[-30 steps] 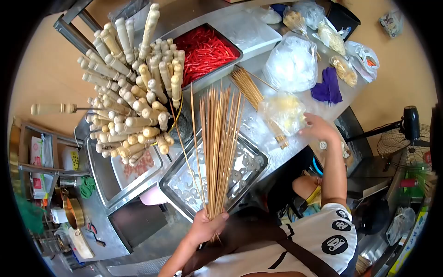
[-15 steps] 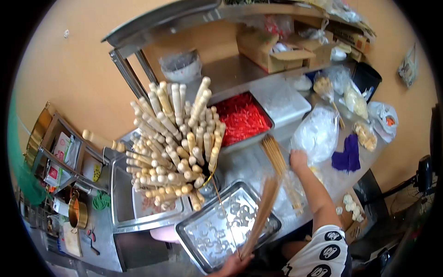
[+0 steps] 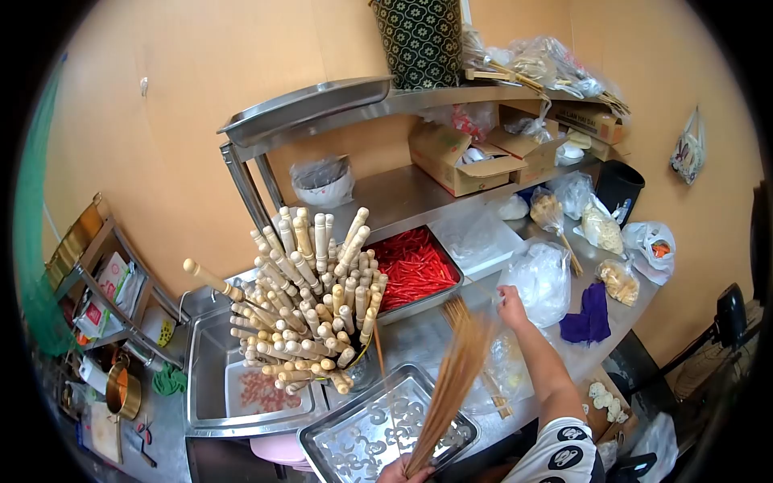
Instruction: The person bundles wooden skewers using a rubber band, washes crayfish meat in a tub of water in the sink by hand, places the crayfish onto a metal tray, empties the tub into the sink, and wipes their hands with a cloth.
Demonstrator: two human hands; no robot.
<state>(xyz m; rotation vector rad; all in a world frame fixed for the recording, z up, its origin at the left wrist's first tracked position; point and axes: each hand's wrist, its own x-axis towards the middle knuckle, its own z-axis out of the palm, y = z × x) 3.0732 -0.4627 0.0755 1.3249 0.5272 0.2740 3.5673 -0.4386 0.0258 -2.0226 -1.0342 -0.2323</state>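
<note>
My left hand (image 3: 405,472), low in the view, is closed round the lower end of a fanned bundle of thin wooden skewers (image 3: 452,378). The bundle slants up over a metal tray (image 3: 322,419) in which grey, curled pieces like peeled shrimp lie. My right hand (image 3: 510,307) is stretched out beside a clear plastic bag (image 3: 541,282), its fingers curled in; whether they pinch anything is too small to see. Between my hands, more skewers (image 3: 493,394) lie on the steel counter, partly behind the held bundle and near crumpled clear plastic.
Many wooden-handled sticks (image 3: 314,298) stand bunched at the left, beside a sink (image 3: 197,394). Behind are a pan of red chillies (image 3: 415,270) and a white tub (image 3: 483,241). A purple cloth (image 3: 586,315) lies at right. Above runs a steel shelf (image 3: 378,201) with cardboard boxes (image 3: 459,165).
The view has tilted upward, showing more of the upper shelf. My left hand's skewer bundle is more fanned out and upright. My right hand stays near the plastic bag.
</note>
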